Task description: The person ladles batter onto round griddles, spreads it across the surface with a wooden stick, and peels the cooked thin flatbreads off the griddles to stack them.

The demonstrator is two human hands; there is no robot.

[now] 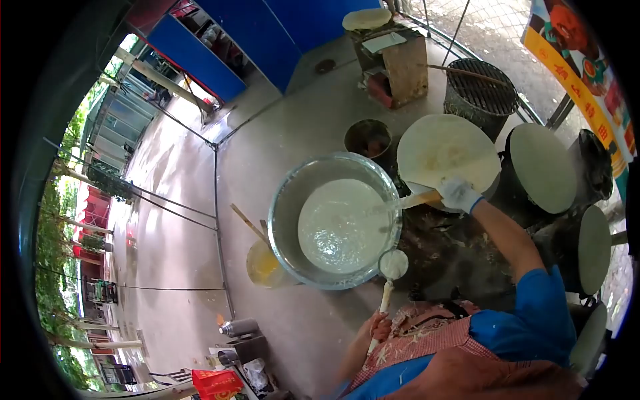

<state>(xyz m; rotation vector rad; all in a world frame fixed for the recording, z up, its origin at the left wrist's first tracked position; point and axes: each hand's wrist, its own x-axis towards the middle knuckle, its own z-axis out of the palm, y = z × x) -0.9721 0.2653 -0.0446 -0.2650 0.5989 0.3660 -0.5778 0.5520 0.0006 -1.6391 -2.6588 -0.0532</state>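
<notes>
My left hand (379, 328) is wrapped round the pale handle of a ladle (393, 265). White batter covers the ladle's bowl, which is at the near rim of a large metal basin (283, 200) of batter (340, 227). A white work glove covers my right hand (459, 194), closed on a batter-coated wooden scraper (421, 199). The scraper lies between the basin's right rim and the near edge of a round griddle; its far end is hard to make out. A thin, pale round pancake (448, 150) covers that griddle, browned in the middle.
Several round griddles, including one at right (543, 168), curve round my right side. Behind are a pot (369, 138), a drum with a grate (481, 93) and a wooden box (407, 67). A yellow-stained container (263, 265) with a stick stands left; a thermos (239, 327) is lower left.
</notes>
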